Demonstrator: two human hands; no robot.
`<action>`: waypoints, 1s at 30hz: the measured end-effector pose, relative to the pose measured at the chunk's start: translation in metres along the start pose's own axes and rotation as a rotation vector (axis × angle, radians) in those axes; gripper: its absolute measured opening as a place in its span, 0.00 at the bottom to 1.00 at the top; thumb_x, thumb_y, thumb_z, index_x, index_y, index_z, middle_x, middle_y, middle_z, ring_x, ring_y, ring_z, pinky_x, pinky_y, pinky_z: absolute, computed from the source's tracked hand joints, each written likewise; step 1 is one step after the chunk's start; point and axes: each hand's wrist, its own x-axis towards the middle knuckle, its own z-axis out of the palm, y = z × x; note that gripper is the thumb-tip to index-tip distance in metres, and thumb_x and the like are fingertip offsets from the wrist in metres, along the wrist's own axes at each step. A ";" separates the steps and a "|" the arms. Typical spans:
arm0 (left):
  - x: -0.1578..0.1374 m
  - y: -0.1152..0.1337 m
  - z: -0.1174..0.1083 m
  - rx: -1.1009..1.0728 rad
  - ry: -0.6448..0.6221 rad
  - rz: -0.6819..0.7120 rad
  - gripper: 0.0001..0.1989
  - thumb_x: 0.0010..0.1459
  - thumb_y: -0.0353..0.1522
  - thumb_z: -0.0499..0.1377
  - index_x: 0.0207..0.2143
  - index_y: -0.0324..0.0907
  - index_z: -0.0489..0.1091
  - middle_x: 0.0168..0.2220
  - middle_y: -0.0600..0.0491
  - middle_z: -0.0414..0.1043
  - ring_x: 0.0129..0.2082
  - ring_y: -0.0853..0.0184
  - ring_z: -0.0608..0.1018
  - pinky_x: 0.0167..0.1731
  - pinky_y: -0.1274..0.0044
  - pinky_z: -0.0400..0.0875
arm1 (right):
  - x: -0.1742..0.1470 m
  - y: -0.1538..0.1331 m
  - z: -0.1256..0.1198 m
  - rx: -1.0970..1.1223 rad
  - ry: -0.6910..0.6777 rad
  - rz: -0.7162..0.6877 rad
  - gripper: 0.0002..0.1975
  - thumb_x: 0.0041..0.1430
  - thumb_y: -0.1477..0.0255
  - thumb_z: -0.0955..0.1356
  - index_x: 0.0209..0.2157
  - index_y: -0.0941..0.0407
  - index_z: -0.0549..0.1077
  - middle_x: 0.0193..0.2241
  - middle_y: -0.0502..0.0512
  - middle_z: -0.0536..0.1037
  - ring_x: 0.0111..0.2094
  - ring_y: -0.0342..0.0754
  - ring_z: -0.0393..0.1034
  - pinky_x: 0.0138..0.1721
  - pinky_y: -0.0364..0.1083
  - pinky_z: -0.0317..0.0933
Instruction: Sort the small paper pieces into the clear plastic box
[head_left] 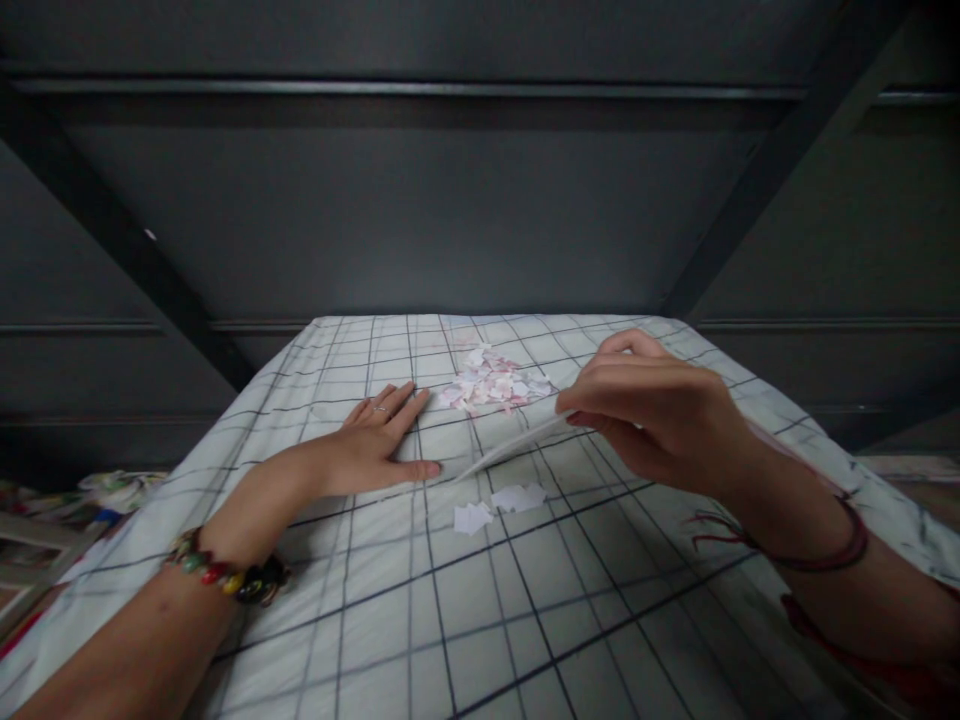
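Observation:
My right hand (652, 415) pinches one end of a thin white sheet of paper (517, 442) between thumb and fingers. The sheet is seen nearly edge-on, tilted, with its lower left end close to the cloth near my left thumb. My left hand (386, 435) lies flat on the checked cloth, fingers spread, holding nothing. Beyond the sheet sits a heap of torn paper pieces (491, 380), white and pale pink. Nearer to me, a few white paper scraps (517, 497) lie flat on the cloth.
A white cloth with dark grid lines (480, 620) covers the surface under my hands. A dark panelled wall (450, 220) stands behind its far edge. At the lower left, beside the surface, are a pale frame and mixed items (112, 490), blurred.

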 end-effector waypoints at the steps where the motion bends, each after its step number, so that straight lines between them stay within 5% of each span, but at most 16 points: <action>1: -0.001 -0.001 -0.001 -0.010 -0.016 0.026 0.51 0.58 0.58 0.49 0.69 0.36 0.33 0.69 0.36 0.26 0.68 0.47 0.36 0.62 0.56 0.42 | 0.001 -0.001 -0.002 0.016 -0.010 0.010 0.08 0.61 0.79 0.63 0.30 0.55 0.69 0.21 0.43 0.73 0.22 0.38 0.64 0.36 0.45 0.61; 7: -0.008 -0.007 0.000 -0.059 -0.044 0.204 0.58 0.50 0.57 0.59 0.69 0.45 0.26 0.69 0.39 0.23 0.67 0.45 0.33 0.62 0.54 0.41 | -0.001 -0.015 -0.013 0.042 -0.051 -0.002 0.10 0.63 0.79 0.62 0.31 0.55 0.71 0.23 0.45 0.74 0.24 0.39 0.64 0.36 0.44 0.61; 19: -0.006 0.010 0.006 -0.160 0.014 0.381 0.56 0.52 0.50 0.64 0.69 0.44 0.29 0.70 0.41 0.23 0.67 0.47 0.32 0.63 0.56 0.40 | -0.001 -0.014 -0.021 0.222 -0.152 0.051 0.10 0.63 0.79 0.61 0.30 0.57 0.71 0.26 0.49 0.76 0.30 0.39 0.69 0.36 0.42 0.62; 25: -0.008 0.026 0.005 -0.117 0.028 0.428 0.50 0.55 0.48 0.63 0.69 0.46 0.35 0.70 0.44 0.23 0.67 0.46 0.31 0.63 0.55 0.40 | -0.014 -0.015 -0.052 0.108 -0.241 0.090 0.11 0.64 0.77 0.60 0.32 0.56 0.72 0.26 0.49 0.76 0.31 0.41 0.70 0.36 0.43 0.64; 30: -0.007 0.039 0.005 -0.053 0.054 0.493 0.44 0.57 0.48 0.61 0.68 0.46 0.45 0.70 0.46 0.29 0.67 0.45 0.33 0.63 0.52 0.36 | -0.025 -0.025 -0.055 -0.169 -0.270 0.202 0.14 0.62 0.80 0.58 0.30 0.55 0.72 0.25 0.51 0.76 0.30 0.43 0.72 0.34 0.43 0.64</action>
